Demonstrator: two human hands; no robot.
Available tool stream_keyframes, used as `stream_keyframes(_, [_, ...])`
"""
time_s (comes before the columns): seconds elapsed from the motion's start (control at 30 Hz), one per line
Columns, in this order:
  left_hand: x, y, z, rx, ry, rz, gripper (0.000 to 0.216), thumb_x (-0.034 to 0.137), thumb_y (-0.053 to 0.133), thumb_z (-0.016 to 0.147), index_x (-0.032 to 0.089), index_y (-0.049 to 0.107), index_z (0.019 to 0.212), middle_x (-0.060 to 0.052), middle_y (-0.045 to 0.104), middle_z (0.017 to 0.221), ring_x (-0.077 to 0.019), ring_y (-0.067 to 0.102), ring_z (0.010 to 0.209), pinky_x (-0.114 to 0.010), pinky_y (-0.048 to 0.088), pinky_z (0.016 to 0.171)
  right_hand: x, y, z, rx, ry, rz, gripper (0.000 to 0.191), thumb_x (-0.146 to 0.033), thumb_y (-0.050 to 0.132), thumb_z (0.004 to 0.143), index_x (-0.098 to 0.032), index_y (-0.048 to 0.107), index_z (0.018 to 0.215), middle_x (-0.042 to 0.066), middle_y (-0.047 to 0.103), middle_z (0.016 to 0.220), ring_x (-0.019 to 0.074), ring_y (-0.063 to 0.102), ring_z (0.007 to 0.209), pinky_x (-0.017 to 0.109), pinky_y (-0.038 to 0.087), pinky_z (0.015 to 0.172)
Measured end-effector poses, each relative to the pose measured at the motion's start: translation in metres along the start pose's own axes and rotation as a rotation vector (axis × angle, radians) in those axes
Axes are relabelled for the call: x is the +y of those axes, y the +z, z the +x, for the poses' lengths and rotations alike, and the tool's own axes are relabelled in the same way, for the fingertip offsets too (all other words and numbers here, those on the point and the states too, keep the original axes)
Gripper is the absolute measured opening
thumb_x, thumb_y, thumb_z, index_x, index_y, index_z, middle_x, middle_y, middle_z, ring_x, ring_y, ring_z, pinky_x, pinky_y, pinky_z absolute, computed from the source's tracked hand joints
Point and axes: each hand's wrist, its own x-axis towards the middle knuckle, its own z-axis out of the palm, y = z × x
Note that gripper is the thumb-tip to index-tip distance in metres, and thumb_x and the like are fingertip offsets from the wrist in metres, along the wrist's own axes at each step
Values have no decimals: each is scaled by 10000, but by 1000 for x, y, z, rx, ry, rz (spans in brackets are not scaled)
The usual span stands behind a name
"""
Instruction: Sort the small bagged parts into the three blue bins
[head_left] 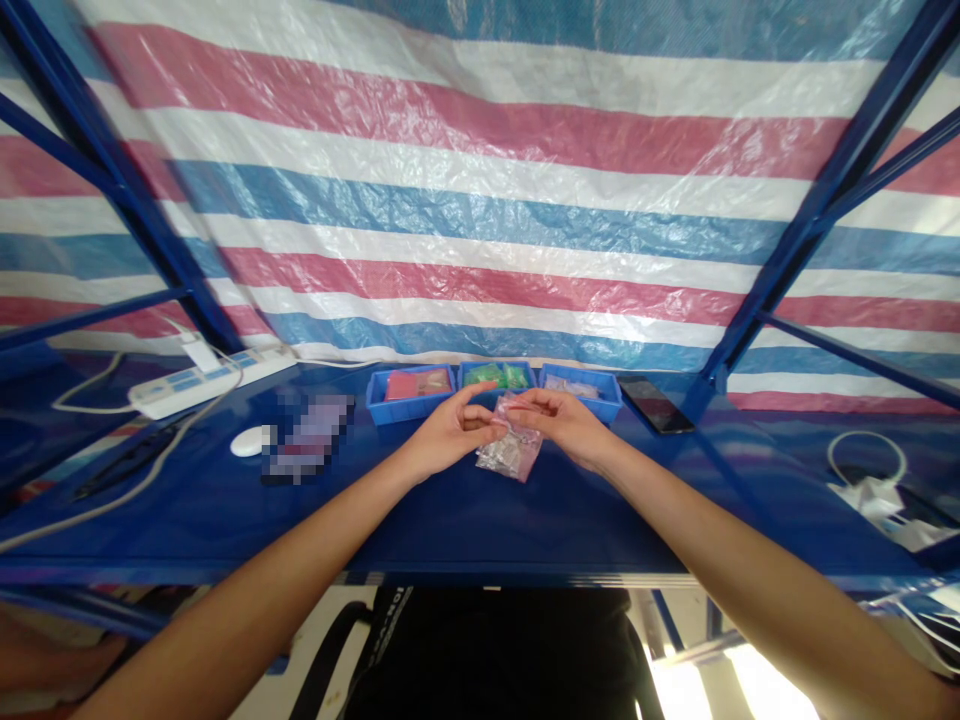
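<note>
Both my hands meet over the middle of a blue table (480, 510). My left hand (450, 432) and my right hand (561, 422) pinch the top of a small clear plastic bag (510, 450) with small pale items inside; it hangs between my fingers just above the table. Behind my hands stand three blue trays: a left tray (410, 393) with red packets, a middle tray (496, 376) with green items, and a right tray (582, 388) with clear bags.
A black phone (656, 404) lies right of the trays. A white power strip (202, 375) with cables sits at the back left, with a white mouse (250, 440) nearby. A white charger and cable (874, 490) lie at the right. A striped tarp hangs behind blue frame posts.
</note>
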Motion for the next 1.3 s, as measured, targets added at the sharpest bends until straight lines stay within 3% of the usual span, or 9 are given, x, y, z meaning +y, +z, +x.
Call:
stream_keyframes(0.17, [1,2,-1,-42,-60,17,853,395,933,769,187,531,1493,-6,744,898,-176,714,818,-305,520,816,6,-9,7,128,-37,58,392,-475,958,718,-207,758,922,19,795,884,161,691,740,300,539,719])
stream_keyframes(0.43, [6,-14,6,347,191,8,728,450,900,789,224,546,1385,-1,709,937,-140,667,765,-252,497,713,5,-8,9,147,0,91,546,-477,972,693,-231,699,1097,3,761,843,158,689,696,298,590,655])
stream_keyframes(0.53, [11,-34,6,457,314,210,605,443,851,837,232,561,1325,25,649,886,-113,615,700,-231,463,668,3,-8,8,143,-1,55,545,-481,954,721,-225,695,1127,-3,732,790,160,695,709,285,594,634])
stream_keyframes(0.6, [16,-49,4,597,382,368,512,450,803,874,236,570,1276,-1,670,1013,-106,612,704,-238,471,680,2,-9,7,150,3,31,534,-489,940,740,-223,697,1134,-1,729,789,158,699,712,276,591,622])
stream_keyframes(0.7, [23,-74,1,774,362,605,428,467,725,923,224,584,1246,-8,691,1005,-130,636,705,-256,470,685,1,-9,6,121,15,-3,519,-495,928,755,-217,697,1128,-4,729,776,146,689,673,274,583,609])
stream_keyframes(0.8, [26,-95,0,788,237,878,299,450,696,931,208,685,1106,4,700,806,-168,639,686,-283,473,728,1,-6,5,59,21,-19,521,-485,932,749,-209,702,1126,-10,727,766,140,677,642,276,572,597])
stream_keyframes(0.97, [23,-119,5,747,180,1001,243,381,700,901,214,796,1049,-64,807,1058,-236,721,862,-329,512,851,3,-4,4,6,14,-53,523,-438,952,725,-214,706,1128,-27,717,763,138,668,635,274,560,583])
stream_keyframes(1.2, [16,-138,10,635,62,987,297,402,702,877,221,838,1069,-71,829,988,-265,718,847,-354,541,839,3,-3,2,-55,16,-89,534,-439,955,722,-216,709,1140,-33,711,755,146,682,650,274,566,586])
stream_keyframes(1.3, [14,-139,11,593,86,1011,295,399,682,882,230,838,1066,-79,816,1114,-291,721,1000,-398,545,973,2,-3,2,-67,12,-111,520,-448,944,737,-217,711,1141,-32,708,744,148,682,645,272,562,579])
